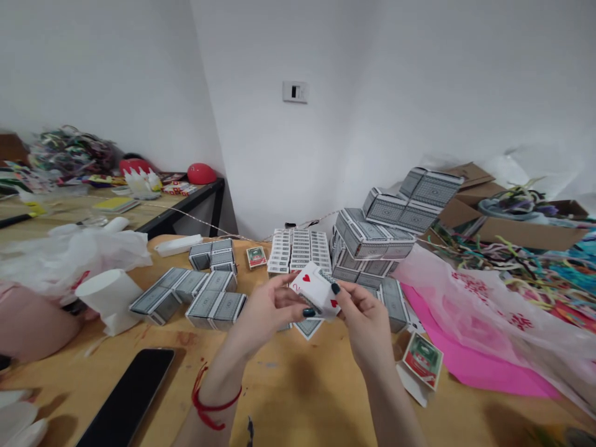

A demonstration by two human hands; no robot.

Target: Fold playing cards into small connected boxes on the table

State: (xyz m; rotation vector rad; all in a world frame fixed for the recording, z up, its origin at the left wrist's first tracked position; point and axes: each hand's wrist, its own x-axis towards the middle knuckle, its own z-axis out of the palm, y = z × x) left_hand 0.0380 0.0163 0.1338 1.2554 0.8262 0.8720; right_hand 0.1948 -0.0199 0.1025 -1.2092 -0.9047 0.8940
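Both hands hold playing cards in front of me, above the table; the top one shows red hearts. My left hand pinches them from the left, thumb along the near edge. My right hand grips their right side, its thumb on top. Just below lies a face-down playing card with a grey pattern, partly covered by the held ones. Behind the hands stand rows of stacked cards. Right of them rises a tall stack of grey-patterned card blocks.
More card blocks stand left. An opened green-and-red card box lies right, near pink plastic. A smaller card box sits behind. A phone, a white roll and a cardboard box are around.
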